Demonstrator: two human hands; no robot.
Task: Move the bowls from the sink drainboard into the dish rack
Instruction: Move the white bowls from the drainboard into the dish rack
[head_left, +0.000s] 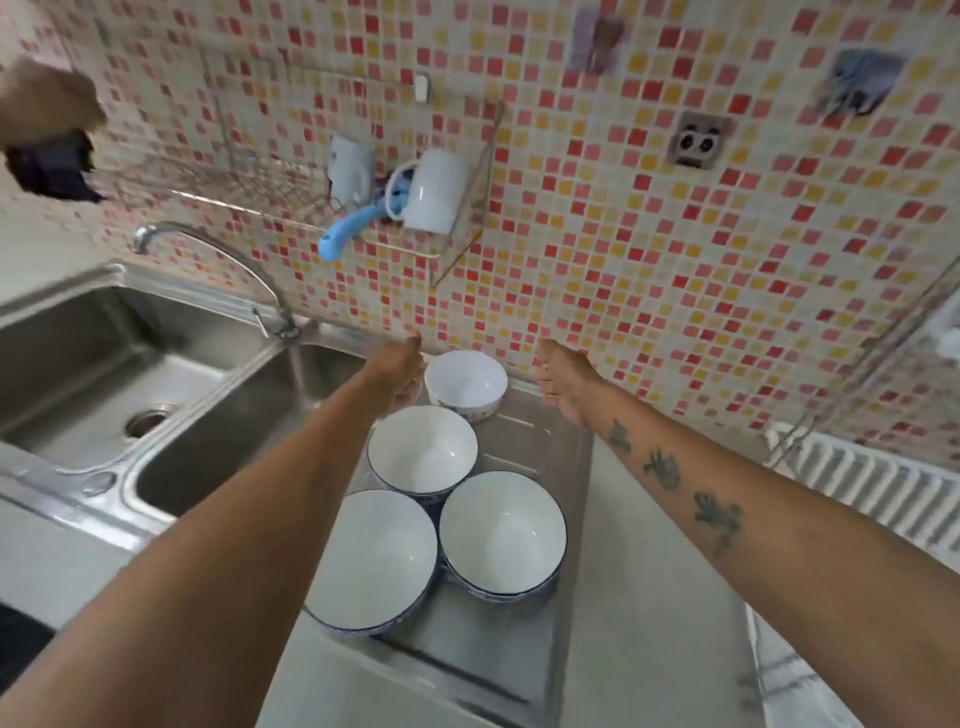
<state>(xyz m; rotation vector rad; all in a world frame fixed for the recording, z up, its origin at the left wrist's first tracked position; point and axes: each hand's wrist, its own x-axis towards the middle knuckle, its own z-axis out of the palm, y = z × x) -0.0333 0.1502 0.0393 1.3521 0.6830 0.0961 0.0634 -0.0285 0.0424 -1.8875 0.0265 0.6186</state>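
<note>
— Looking down at the drainboard (540, 447): what do you see on it?

— I count four white bowls. The far bowl (466, 382) stands nearest the tiled wall (623, 234). The middle bowl (422, 449) is just in front of it, and closest to me the near left bowl (370, 561) and the near right bowl (503, 532) stand side by side, rims touching or nearly so. All are upright and empty.

— And my hands?

— My left hand (397, 376) is just beside the far bowl's left rim. Its fingers curl downward, but I cannot tell whether they grip the rim or only hang next to it. My right hand (563, 382) hovers to the right of that bowl, apart from it, fingers relaxed and holding nothing.

— Where is the rack?

— A wire dish rack (234, 192) is fixed to the wall above the faucet (208, 254), with a white mug (435, 192) and a blue utensil (345, 234) at its right end. The double sink (104, 374) lies to the left of the bowls.
</note>
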